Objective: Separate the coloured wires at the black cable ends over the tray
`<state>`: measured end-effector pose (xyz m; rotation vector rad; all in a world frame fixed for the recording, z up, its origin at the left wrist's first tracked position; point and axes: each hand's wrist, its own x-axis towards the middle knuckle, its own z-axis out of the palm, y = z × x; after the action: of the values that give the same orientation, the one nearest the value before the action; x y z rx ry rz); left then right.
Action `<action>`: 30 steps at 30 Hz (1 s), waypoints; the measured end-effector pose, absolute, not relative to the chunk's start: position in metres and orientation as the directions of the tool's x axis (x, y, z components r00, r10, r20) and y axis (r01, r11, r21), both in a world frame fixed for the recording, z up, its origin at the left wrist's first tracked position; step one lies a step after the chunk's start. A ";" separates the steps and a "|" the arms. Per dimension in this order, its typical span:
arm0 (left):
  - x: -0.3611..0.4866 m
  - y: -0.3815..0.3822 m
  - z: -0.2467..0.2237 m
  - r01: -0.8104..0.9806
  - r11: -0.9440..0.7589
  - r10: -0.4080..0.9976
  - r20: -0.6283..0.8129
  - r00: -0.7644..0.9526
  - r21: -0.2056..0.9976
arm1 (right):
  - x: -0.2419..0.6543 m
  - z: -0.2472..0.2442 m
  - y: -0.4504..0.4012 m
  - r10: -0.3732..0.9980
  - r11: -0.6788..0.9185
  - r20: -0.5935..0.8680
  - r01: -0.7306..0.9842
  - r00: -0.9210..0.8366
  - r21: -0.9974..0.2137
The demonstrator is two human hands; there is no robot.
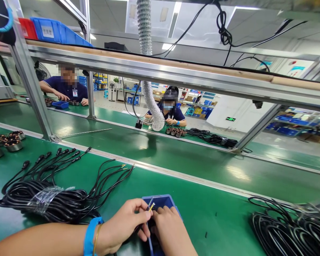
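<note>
My left hand (124, 222), with a blue band at the wrist, pinches the end of a black cable whose thin yellow and white wires (152, 207) stick up past the thumb. That hand is at the left rim of a small blue bin (173, 201). My right hand (170, 227) reaches down into the bin, its fingers bent and the fingertips hidden. Dark contents show only in part below it. To the left lies a bundle of black cables (66, 206) bound with clear film, connectors at one set of ends and bare wires at the other.
More coiled black cables (288, 231) lie at the right. Copper-wound stators (13, 144) sit at the far left. A metal frame (176, 78) crosses ahead, with a flexible duct (149, 92) hanging down. Two people (69, 87) work at the bench beyond.
</note>
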<state>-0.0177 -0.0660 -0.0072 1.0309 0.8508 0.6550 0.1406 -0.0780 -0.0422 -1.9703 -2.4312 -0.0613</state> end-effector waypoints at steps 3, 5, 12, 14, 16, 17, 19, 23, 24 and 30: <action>-0.019 -0.063 -0.003 -0.012 0.303 0.824 -0.256 0.506 0.953 | 0.135 -0.052 -0.082 0.969 0.235 0.086 0.971 -0.231 -0.041; -0.021 -0.059 0.001 0.028 0.279 0.836 -0.257 0.485 0.960 | 0.135 -0.055 -0.085 0.947 0.293 0.177 0.949 -0.270 -0.120; -0.025 -0.056 0.008 -0.010 0.286 0.827 -0.242 0.507 0.958 | 0.155 -0.041 -0.091 0.810 0.466 0.536 0.817 -0.238 -0.340; -0.024 -0.057 0.007 0.010 0.298 0.811 -0.259 0.524 0.955 | 0.158 -0.032 -0.092 0.776 0.492 0.610 0.760 -0.162 -0.424; -0.023 -0.056 0.004 0.027 0.304 0.805 -0.272 0.527 0.952 | 0.158 -0.025 -0.094 0.745 0.522 0.657 0.715 -0.118 -0.464; -0.023 -0.056 0.002 0.031 0.304 0.805 -0.274 0.526 0.952 | 0.158 -0.022 -0.095 0.729 0.537 0.675 0.704 -0.112 -0.464; -0.022 -0.056 0.000 0.028 0.301 0.810 -0.271 0.520 0.953 | 0.158 -0.019 -0.097 0.694 0.563 0.711 0.700 -0.111 -0.440; -0.022 -0.058 -0.001 0.004 0.295 0.822 -0.256 0.508 0.955 | 0.157 -0.020 -0.097 0.667 0.582 0.734 0.705 -0.128 -0.406; -0.023 -0.058 -0.001 0.004 0.294 0.824 -0.256 0.505 0.956 | 0.157 -0.020 -0.097 0.665 0.583 0.736 0.704 -0.126 -0.406; -0.024 -0.059 -0.002 -0.018 0.310 0.824 -0.260 0.504 0.950 | 0.154 -0.022 -0.097 0.663 0.590 0.742 0.678 -0.098 -0.438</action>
<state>-0.0236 -0.0590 -0.0021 1.1240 0.8862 0.6643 0.1539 -0.0966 -0.0224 -1.0964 -1.7943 -0.0180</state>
